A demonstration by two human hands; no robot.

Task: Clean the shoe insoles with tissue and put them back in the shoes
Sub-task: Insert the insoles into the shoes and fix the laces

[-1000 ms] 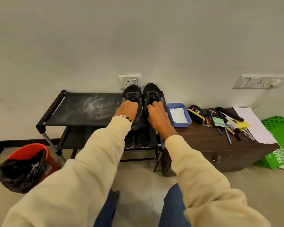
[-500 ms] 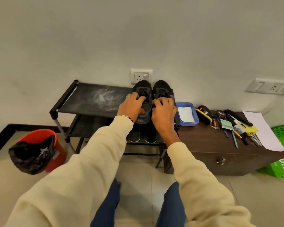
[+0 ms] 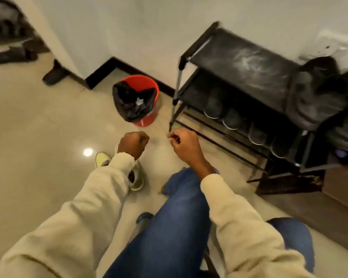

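Observation:
Two black shoes (image 3: 317, 93) stand side by side on the top shelf of the black shoe rack (image 3: 239, 63) at the right, blurred by motion. My left hand (image 3: 134, 144) hovers over the floor in front of my knees, its fingers curled into a fist with nothing in it. My right hand (image 3: 182, 142) hangs beside it, fingers also curled and holding nothing. Both hands are well clear of the shoes. No insole or tissue is visible.
A red bin (image 3: 138, 97) lined with a black bag stands on the floor left of the rack. Several shoes fill the rack's lower shelf (image 3: 235, 119). A dark wooden cabinet (image 3: 340, 189) sits at the right edge. More dark footwear (image 3: 12, 55) lies at the far left.
Both hands have let go of the black shoes and pulled back toward my knees. The view has swung left and down, so the rack now sits at the right.

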